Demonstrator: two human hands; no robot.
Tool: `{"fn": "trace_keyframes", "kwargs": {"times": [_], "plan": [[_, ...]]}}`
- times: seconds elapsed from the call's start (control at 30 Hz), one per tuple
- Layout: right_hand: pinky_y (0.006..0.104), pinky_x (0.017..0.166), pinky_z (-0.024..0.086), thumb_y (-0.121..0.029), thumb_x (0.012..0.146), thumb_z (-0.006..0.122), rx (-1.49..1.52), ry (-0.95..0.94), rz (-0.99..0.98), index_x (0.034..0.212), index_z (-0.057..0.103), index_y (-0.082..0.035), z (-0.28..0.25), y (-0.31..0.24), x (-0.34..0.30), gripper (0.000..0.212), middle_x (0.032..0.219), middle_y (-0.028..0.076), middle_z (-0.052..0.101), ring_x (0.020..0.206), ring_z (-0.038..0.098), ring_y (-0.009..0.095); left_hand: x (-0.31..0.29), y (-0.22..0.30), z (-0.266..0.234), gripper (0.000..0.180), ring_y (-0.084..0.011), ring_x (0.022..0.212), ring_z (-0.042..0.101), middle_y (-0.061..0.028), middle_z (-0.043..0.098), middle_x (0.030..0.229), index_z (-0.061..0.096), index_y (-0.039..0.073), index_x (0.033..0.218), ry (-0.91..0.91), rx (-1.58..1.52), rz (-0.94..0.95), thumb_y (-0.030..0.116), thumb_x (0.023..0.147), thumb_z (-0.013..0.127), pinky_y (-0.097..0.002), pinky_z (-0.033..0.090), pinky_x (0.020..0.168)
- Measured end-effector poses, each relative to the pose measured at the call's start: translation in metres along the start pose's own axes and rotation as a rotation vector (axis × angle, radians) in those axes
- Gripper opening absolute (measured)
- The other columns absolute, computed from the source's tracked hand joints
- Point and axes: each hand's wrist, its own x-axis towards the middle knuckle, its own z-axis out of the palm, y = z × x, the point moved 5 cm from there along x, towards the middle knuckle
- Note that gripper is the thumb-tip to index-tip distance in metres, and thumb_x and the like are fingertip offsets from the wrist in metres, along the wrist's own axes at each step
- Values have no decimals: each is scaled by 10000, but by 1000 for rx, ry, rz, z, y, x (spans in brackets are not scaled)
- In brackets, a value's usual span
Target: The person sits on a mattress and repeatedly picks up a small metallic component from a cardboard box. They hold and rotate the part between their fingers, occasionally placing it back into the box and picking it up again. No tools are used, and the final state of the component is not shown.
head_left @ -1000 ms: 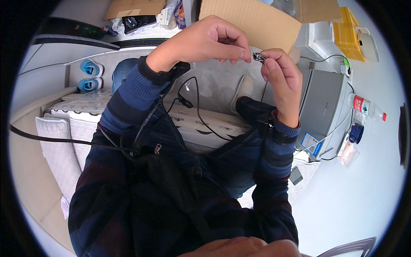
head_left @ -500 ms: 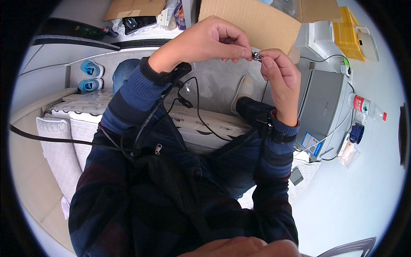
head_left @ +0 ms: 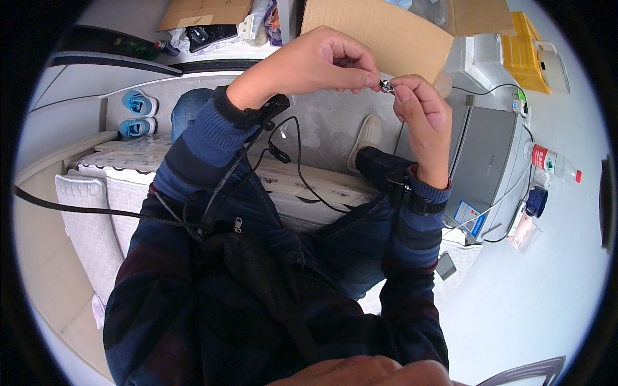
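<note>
Between my two hands is a small shiny silver-and-black metal piece [head_left: 387, 86], too small to name more exactly; it might be a clasp or a clip. My left hand [head_left: 328, 61] pinches its left end between thumb and forefinger, the other fingers curled in. My right hand [head_left: 423, 106] grips the right end, thumb against a bent forefinger. Both hands are held up in front of me, over the floor, just below an open cardboard box [head_left: 380, 35]. The fingertips hide part of the piece.
A thin black cable [head_left: 299, 151] hangs from my left wrist's strap across my lap. To the right stand a small grey fridge [head_left: 486, 154] and a plastic bottle [head_left: 550, 161]. Blue-and-white shoes [head_left: 138, 103] lie at left; a yellow container [head_left: 523, 55] is at far right.
Both hands stay almost where they were, pinching the same metal piece. The piece has turned very slightly between the fingertips.
</note>
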Motion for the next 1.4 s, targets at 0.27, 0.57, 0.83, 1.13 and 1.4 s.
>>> {"fn": "trace_keyframes", "kwargs": {"times": [0.27, 0.57, 0.83, 1.13, 1.4], "plan": [[177, 690, 374, -80, 1062, 613, -22, 5, -9, 1110, 695, 24, -1, 3, 3, 141, 898, -70, 601, 795, 472, 13, 2, -3, 0, 150, -38, 769, 639, 20, 759, 922, 782, 34, 1059, 1, 28, 29, 165, 1015, 723, -196, 495, 662], [173, 680, 368, -85, 1065, 616, 14, 11, 10, 1129, 703, 14, -2, 5, 2, 147, 913, -79, 610, 784, 464, 4, 2, -4, 0, 157, -37, 769, 638, 26, 756, 916, 783, 38, 1065, 22, 53, -16, 174, 1017, 723, -193, 489, 656], [182, 661, 352, -85, 1065, 614, 38, -7, 15, 1115, 705, 4, -2, 5, 3, 137, 884, -86, 587, 762, 443, 7, 3, -7, 1, 162, -32, 766, 635, 35, 740, 886, 785, 41, 1065, 2, 11, -21, 181, 1016, 721, -198, 480, 649], [189, 670, 360, -93, 1066, 606, 22, -15, 22, 1101, 694, 9, -3, 7, 4, 139, 875, -78, 572, 774, 449, 18, 3, -5, 0, 155, -28, 749, 620, 40, 722, 847, 790, 44, 1053, -6, 33, -31, 174, 1018, 713, -201, 469, 639], [197, 693, 387, -92, 1063, 607, 28, -23, 19, 1104, 688, 17, -5, 11, 4, 142, 879, -67, 573, 786, 466, 33, 3, -6, 1, 154, -31, 746, 621, 36, 718, 839, 790, 41, 1051, 8, 50, -44, 172, 1018, 717, -206, 472, 634]]}}
